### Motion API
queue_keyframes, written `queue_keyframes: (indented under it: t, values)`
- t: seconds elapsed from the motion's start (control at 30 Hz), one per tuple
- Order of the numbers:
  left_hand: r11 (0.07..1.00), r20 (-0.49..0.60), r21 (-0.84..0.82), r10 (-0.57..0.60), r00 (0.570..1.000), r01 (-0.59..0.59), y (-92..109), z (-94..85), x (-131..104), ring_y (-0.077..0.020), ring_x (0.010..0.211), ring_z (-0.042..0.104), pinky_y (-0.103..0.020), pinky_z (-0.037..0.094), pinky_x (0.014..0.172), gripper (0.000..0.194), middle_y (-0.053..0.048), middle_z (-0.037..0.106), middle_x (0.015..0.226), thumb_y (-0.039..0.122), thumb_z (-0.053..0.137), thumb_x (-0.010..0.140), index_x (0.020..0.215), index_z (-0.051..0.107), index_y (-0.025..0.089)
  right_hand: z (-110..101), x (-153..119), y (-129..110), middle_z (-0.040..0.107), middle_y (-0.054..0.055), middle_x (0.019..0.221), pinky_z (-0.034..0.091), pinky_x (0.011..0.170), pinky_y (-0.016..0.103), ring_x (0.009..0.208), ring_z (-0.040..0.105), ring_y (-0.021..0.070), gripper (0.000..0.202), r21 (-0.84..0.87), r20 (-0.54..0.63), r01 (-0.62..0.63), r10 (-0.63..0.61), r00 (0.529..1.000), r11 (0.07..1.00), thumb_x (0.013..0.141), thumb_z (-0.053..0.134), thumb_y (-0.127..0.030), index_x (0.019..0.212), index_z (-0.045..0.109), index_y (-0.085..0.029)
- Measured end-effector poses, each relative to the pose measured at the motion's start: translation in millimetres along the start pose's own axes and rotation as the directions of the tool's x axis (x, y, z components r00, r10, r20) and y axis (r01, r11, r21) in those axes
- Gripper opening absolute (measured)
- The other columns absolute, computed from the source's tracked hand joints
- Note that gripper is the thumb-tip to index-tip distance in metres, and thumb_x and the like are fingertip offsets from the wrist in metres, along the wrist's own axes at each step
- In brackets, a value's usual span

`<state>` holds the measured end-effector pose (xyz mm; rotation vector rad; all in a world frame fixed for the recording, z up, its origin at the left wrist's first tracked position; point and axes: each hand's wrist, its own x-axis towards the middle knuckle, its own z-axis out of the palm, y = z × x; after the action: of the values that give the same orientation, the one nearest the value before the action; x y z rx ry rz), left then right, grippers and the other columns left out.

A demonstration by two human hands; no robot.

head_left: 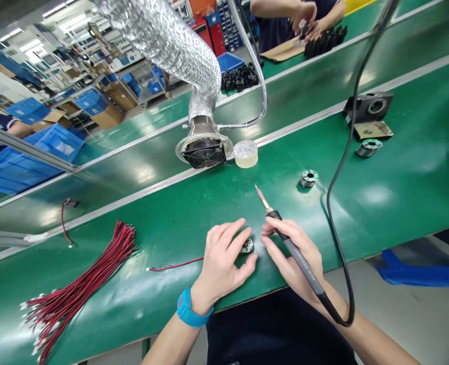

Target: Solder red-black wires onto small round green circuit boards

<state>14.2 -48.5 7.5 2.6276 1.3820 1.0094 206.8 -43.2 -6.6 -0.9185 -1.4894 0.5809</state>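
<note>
My left hand [224, 258], with a blue band [194, 308] at its wrist, curls its thumb and fingers around a small motor stator [248, 246] topped by a round green circuit board. The hand covers part of this stator. A thin red-and-black wire [178, 264] with a white connector runs out from under that hand to the left. In my right hand [296, 253] is a black soldering iron [298, 261], its bare metal tip pointing up and to the left, away from the stator.
A bundle of red-and-black wires [91, 284] lies left. Ahead are a fume fan [205, 152] on a foil duct and a tape roll [246, 154]. Two stators [309, 178] and a metal stand [369, 114] lie right. The iron's cable [340, 172] hangs across. A co-worker's hands [311, 25] work beyond.
</note>
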Motion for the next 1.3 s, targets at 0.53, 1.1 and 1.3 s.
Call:
queue_keyframes:
  t: [0.53, 1.1, 1.3]
  values:
    - [0.967, 0.055, -0.251, 0.062, 0.997, -0.046, 2, -8.5, -6, -0.0190, 0.079, 0.049, -0.036, 0.040, 0.076, 0.028, -0.004, 0.059, 0.082, 0.028, 0.040, 0.112, 0.092, 0.056, 0.019, 8, 8, -18, 0.073, 0.002, 0.103, 0.056, 0.105, 0.038, 0.111, 0.071, 0.0200, 0.056, 0.082, 0.187, 0.008, -0.023, 0.982, 0.997, 0.096, 0.069, -0.008, 0.145, 0.056, -0.031]
    - [0.845, 0.111, -0.534, 0.041, 0.993, 0.025, 3, -22.6, -6, -0.0193, 0.075, 0.047, -0.036, 0.040, 0.073, 0.037, -0.002, 0.050, 0.072, 0.031, 0.038, 0.111, 0.078, 0.049, 0.021, 3, 13, -28, 0.071, 0.003, 0.106, 0.060, 0.099, 0.036, 0.105, 0.072, 0.0191, 0.051, 0.139, 0.315, 0.018, -0.062, 0.947, 0.990, 0.097, 0.068, -0.009, 0.142, 0.058, -0.031]
    - [0.822, 0.124, -0.569, 0.069, 0.990, 0.013, 3, -24.2, -5, -0.0198, 0.077, 0.048, -0.037, 0.040, 0.074, 0.036, -0.002, 0.051, 0.071, 0.030, 0.038, 0.112, 0.078, 0.046, 0.022, 2, 13, -31, 0.065, 0.003, 0.104, 0.062, 0.088, 0.031, 0.092, 0.070, 0.0162, 0.047, 0.133, 0.344, 0.020, -0.065, 0.937, 0.991, 0.096, 0.065, -0.008, 0.137, 0.061, -0.030]
